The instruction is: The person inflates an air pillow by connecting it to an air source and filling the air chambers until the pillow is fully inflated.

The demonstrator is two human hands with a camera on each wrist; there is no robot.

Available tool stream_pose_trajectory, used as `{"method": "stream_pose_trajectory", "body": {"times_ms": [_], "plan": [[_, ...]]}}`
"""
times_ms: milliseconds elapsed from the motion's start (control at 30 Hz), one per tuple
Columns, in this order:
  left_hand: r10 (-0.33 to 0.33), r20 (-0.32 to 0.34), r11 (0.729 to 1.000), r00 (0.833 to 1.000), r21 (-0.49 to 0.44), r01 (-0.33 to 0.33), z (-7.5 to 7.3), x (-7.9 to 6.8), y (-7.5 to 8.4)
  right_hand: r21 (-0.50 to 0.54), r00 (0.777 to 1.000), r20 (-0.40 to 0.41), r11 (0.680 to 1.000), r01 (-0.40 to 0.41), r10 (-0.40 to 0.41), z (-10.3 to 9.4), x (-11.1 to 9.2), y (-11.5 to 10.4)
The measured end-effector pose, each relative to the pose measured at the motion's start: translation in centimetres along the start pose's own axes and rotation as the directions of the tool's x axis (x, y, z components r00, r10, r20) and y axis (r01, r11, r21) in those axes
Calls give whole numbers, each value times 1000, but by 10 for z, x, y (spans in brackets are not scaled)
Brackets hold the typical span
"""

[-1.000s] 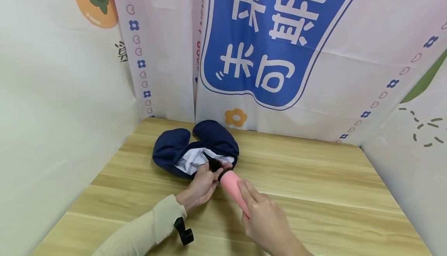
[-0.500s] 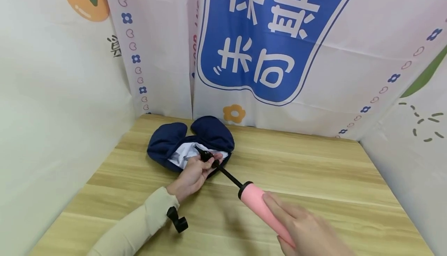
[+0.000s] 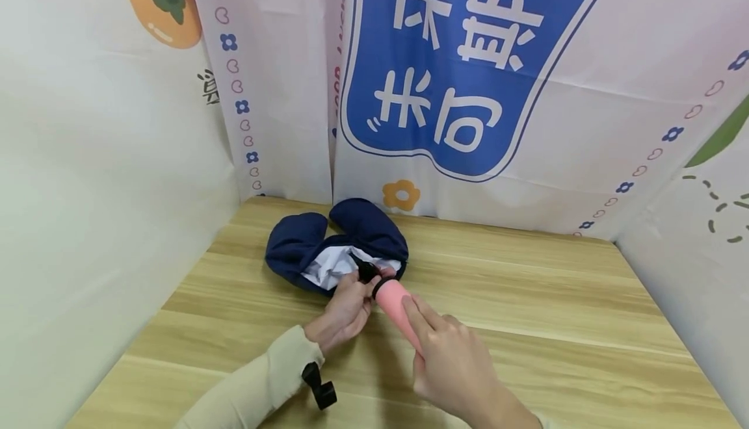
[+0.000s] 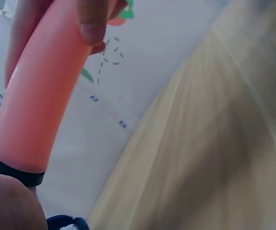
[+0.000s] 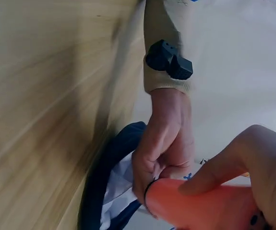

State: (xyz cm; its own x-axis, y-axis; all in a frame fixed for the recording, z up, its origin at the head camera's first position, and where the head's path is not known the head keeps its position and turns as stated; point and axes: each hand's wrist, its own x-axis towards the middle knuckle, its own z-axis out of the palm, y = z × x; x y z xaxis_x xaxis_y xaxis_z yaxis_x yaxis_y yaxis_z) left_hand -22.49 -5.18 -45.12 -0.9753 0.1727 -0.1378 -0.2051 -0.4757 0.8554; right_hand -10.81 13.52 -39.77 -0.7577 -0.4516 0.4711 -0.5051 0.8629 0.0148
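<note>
A navy U-shaped neck pillow lies toward the back of the table, its cover parted to show a crumpled white lining. My left hand is at its front edge and grips the black nozzle end of a hand air pump, the tip pointing into the opening. Around the pump's pink barrel curl the fingers of my right hand. The barrel's black collar sits right at my left hand in the left wrist view, with the rod hidden inside.
The wood-grain table is enclosed by printed white cloth at the back and sides. A black wrist camera sticks out from my left sleeve.
Half a second ago the pink barrel was drawn back with its black rod showing; now my right hand has pushed it forward to my left hand, as it stood one second ago.
</note>
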Motion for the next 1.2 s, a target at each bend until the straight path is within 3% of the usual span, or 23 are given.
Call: {"method": "stream_pose_trajectory", "body": {"times_ms": [167, 300, 433, 533, 600, 767, 867, 1033, 1200], "plan": [[-24, -21, 1000, 999, -20, 23, -13, 6, 9, 111, 994, 65, 991, 75, -83, -8, -14, 21], [-37, -16, 999, 999, -19, 37, -15, 9, 12, 123, 983, 147, 988, 95, -113, -31, -32, 40], [-17, -23, 999, 1000, -39, 17, -15, 12, 18, 65, 953, 300, 998, 9, -28, -58, -43, 51], [-10, -41, 997, 999, -71, 7, -13, 9, 18, 32, 939, 345, 999, -18, 6, -67, -39, 49], [-15, -37, 998, 999, -70, 12, -9, 5, 15, 16, 947, 322, 1000, -18, 12, -65, -30, 39], [-41, -14, 998, 999, -39, 40, -1, -10, 3, -23, 991, 135, 999, 23, -19, -43, -7, 17], [-29, -7, 999, 1000, -28, 29, -1, -12, 0, -30, 998, 57, 999, 30, -29, -26, 2, 13], [24, 0, 999, 1000, 23, -24, -9, -8, 2, 72, 998, 58, 997, 34, -38, -1, 3, 18], [19, 8, 999, 1000, 44, -19, -15, -2, 10, 171, 994, 78, 983, 62, -76, -11, -20, 39]]}}
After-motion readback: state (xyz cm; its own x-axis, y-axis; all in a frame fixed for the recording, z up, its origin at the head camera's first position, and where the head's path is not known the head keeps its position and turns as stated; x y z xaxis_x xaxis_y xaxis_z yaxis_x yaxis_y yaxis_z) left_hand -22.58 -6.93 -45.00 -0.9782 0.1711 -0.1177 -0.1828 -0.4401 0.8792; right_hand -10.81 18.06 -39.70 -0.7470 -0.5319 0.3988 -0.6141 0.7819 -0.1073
